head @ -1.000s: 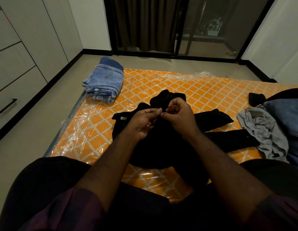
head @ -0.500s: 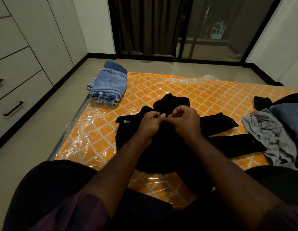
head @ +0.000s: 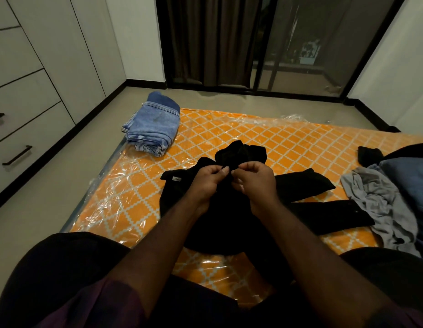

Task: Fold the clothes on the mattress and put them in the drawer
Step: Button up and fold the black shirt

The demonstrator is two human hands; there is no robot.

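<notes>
Two pinches, basically touching: left hand (head: pixel 207 183) and right hand (head: pixel 255 183) both clamp the black garment (head: pixel 243 153) at mid-frame on the mattress (head: pixel 265 133); its long ends run off right, nearer the right hand.

Worn: left sleeve (head: pixel 106 304) and right sleeve (head: pixel 395 313), dark plum cloth, ending near the elbow; forearms bare. Black trousers (head: pixel 63 261), plain, over both knees. Bare left hand (head: pixel 205 183) and right hand (head: pixel 255 183), nails short.
</notes>
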